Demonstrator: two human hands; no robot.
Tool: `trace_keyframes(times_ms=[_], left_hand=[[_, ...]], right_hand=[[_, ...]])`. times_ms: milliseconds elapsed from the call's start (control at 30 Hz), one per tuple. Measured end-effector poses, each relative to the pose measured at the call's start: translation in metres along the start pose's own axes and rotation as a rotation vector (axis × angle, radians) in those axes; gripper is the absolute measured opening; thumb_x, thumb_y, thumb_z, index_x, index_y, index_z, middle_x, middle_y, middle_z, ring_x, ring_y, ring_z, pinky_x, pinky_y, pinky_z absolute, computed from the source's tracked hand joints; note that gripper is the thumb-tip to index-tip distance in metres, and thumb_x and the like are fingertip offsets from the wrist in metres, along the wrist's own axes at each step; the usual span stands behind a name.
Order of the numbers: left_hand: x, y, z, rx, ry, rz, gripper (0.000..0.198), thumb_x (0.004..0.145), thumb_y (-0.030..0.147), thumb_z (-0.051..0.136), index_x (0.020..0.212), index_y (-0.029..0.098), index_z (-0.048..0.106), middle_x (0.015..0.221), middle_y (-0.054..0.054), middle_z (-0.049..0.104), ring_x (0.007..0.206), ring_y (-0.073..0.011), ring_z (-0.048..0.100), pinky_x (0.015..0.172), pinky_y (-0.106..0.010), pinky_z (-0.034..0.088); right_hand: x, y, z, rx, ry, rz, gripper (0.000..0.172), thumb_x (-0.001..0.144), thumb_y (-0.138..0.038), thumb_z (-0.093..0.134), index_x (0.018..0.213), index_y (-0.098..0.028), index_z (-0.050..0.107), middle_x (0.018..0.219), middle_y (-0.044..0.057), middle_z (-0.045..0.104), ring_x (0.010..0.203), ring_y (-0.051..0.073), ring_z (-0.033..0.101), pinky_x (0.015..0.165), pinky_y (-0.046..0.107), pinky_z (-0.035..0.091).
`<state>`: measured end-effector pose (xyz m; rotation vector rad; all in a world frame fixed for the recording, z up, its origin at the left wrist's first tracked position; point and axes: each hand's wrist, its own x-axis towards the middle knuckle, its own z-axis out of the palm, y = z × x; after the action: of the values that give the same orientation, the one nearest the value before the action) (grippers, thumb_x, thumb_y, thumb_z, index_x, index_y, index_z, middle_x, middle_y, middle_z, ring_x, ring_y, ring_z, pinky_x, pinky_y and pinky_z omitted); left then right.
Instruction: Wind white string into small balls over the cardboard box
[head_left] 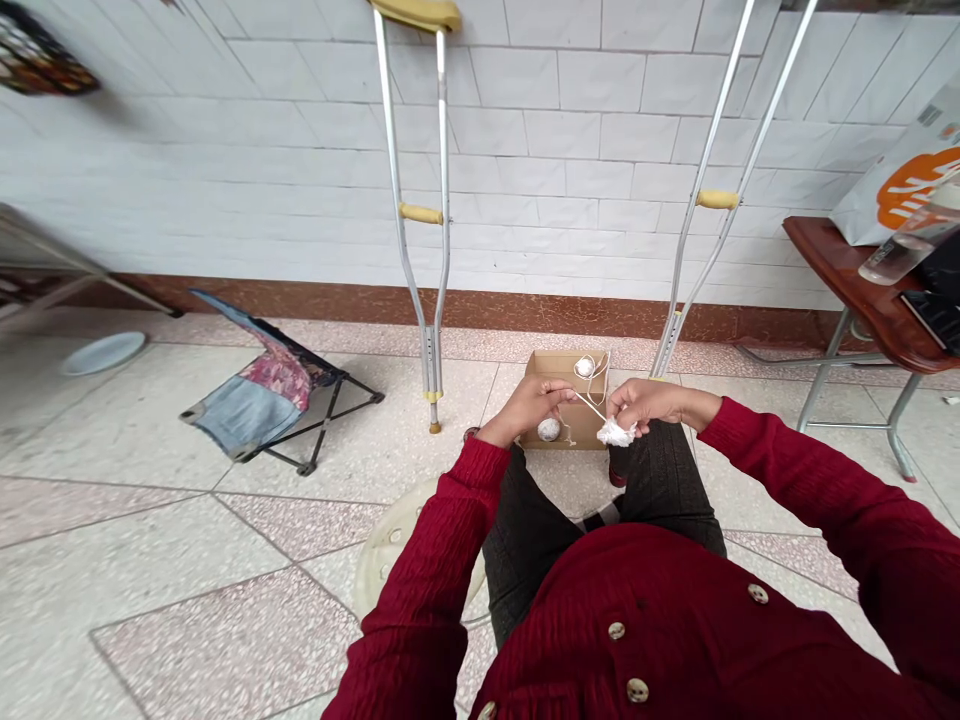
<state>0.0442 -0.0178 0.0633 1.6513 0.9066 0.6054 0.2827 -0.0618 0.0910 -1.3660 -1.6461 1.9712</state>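
My left hand point(551, 398) pinches a white yarn strand point(591, 405), which runs taut across to my right hand point(637, 402). Closed fingers of my right hand hold a small, bunched white yarn piece point(616, 433); whether a slim tool is also in them is too small to make out. Under both hands, an open cardboard box point(534, 372) stands on the floor between my feet. Inside it lie a white yarn ball point(585, 367) with loose loops at the far right and a second white ball point(549, 429) near the front.
Two metal crutches, one left point(429, 350) and one right point(712, 200), lean on the tiled wall. A low folding stool point(277, 390) stands at left. To the right, a brown table point(840, 265) bears a bag point(892, 180) and a clear cup point(896, 258). A pale round stool point(375, 550) is beside my leg.
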Motion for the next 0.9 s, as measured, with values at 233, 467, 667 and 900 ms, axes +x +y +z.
trace_keyframes(times_ms=[233,467,667,900], left_hand=[[-0.002,0.019,0.018,-0.030,-0.171,-0.025,0.032,0.084,0.039,0.062,0.067,0.014,0.071,0.067,-0.005,0.070,0.051,-0.0100,0.056,0.051,-0.020,0.045],[-0.013,0.019,0.021,-0.305,-0.232,0.033,0.040,0.087,0.050,0.059,0.081,0.011,0.069,0.080,-0.011,0.071,0.068,-0.0163,0.066,0.056,-0.024,0.049],[-0.007,0.002,0.009,-0.115,-0.075,-0.018,0.037,0.087,0.044,0.060,0.074,0.011,0.069,0.072,-0.007,0.070,0.059,-0.0121,0.061,0.056,-0.022,0.048],[0.009,0.035,-0.006,0.212,-0.076,0.061,0.023,0.085,0.026,0.060,0.069,0.013,0.071,0.068,-0.003,0.070,0.058,-0.0104,0.060,0.057,-0.020,0.046]], right_hand=[[0.039,0.004,-0.015,-0.315,0.857,-0.200,0.011,0.064,-0.018,0.067,0.073,-0.017,0.062,0.057,-0.003,0.061,0.048,0.010,0.056,0.045,0.019,0.040],[0.051,-0.047,-0.017,0.385,0.903,-0.501,0.014,0.067,-0.016,0.066,0.077,-0.018,0.055,0.066,-0.003,0.060,0.049,0.007,0.053,0.044,0.018,0.041],[0.010,-0.049,-0.005,0.515,0.255,-0.360,0.023,0.063,-0.018,0.074,0.082,-0.015,0.062,0.065,0.000,0.064,0.050,0.007,0.055,0.043,0.015,0.043],[0.021,0.002,0.004,0.027,0.295,0.005,0.017,0.064,-0.014,0.067,0.079,-0.015,0.059,0.055,-0.003,0.060,0.043,0.008,0.053,0.041,0.017,0.041]])
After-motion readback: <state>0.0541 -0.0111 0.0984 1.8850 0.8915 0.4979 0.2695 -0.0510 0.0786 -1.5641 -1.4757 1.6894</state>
